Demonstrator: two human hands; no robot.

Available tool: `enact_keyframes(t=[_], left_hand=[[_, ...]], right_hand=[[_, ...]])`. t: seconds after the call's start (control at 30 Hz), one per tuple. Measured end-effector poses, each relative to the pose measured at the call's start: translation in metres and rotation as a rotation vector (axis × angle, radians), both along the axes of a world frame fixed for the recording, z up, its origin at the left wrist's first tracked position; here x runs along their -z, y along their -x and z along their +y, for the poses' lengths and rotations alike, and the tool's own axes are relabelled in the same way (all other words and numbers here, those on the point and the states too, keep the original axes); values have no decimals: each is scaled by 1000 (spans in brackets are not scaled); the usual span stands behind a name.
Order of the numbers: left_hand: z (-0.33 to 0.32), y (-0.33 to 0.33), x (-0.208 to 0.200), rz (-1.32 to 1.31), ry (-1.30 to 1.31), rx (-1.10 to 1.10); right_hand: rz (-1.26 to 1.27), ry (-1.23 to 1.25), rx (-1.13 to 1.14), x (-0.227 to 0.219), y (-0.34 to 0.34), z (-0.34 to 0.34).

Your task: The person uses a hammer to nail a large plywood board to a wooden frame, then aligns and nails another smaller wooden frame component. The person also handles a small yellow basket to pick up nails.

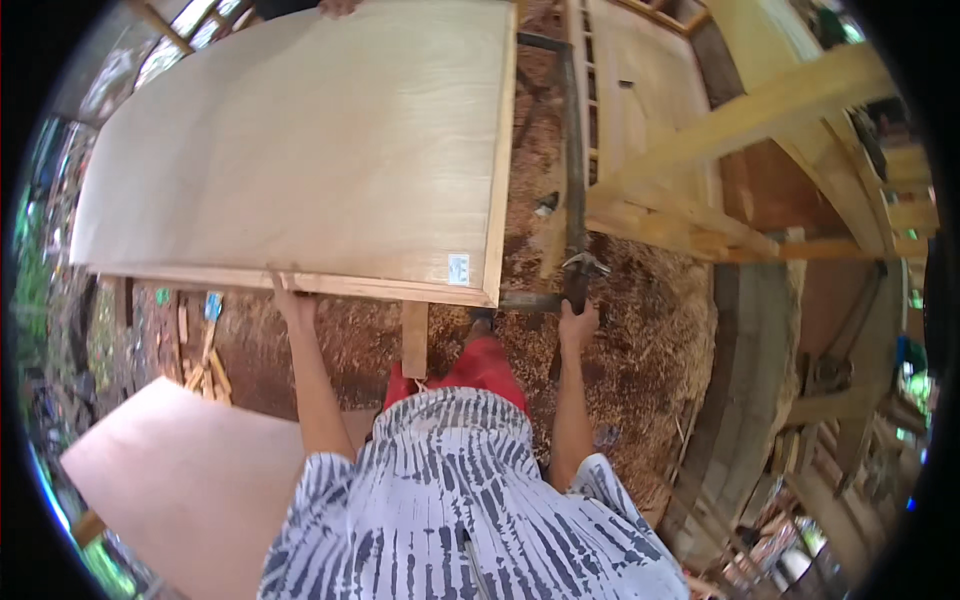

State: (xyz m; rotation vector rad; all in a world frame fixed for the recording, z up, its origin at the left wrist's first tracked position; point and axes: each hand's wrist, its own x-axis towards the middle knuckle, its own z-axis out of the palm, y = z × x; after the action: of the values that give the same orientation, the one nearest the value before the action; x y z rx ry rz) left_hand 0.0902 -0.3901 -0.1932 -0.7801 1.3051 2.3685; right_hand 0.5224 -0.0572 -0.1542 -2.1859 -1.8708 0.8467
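A large pale wooden panel (310, 150) with a solid wood edge strip lies flat before me. My left hand (288, 297) is at its near edge, fingers closed around the edge, their undersides hidden. Alongside the panel's right edge runs a long dark metal bar clamp (574, 150), one arm by the far right corner and one by the near right corner. My right hand (579, 322) is closed around the clamp's dark lower end. Just above that hand a forked metal piece (587, 263) sticks out at the bar.
Another person's hand (340, 6) rests on the panel's far edge. A wooden frame (740, 130) stands at the right. At the lower left lies a thin pinkish board (200, 480). Wood shavings (640, 370) cover the brown ground, and wood offcuts (212, 370) lie left.
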Motion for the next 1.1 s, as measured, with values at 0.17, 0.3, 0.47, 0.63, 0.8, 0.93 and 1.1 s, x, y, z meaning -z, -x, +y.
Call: enact_keyframes(t=[0.17, 0.3, 0.47, 0.63, 0.8, 0.93, 1.1], left_hand=[[9, 42, 37, 40, 49, -7], [7, 51, 30, 107, 68, -96], [-2, 75, 6, -7, -100, -204], [-56, 123, 34, 31, 15, -172], [-67, 163, 41, 104, 94, -128], [-60, 179, 24, 97, -103, -103], [-96, 154, 9, 7, -77, -156]], right_hand=[[-7, -374, -116, 27, 13, 35], [34, -279, -155, 20, 25, 29], [-233, -325, -239, 26, 23, 40], [-256, -374, -156, 16, 5, 3], [173, -640, -464, -18, 149, -49], [160, -656, -872, -48, 263, -80], [152, -415, -1167, -92, 306, -150]])
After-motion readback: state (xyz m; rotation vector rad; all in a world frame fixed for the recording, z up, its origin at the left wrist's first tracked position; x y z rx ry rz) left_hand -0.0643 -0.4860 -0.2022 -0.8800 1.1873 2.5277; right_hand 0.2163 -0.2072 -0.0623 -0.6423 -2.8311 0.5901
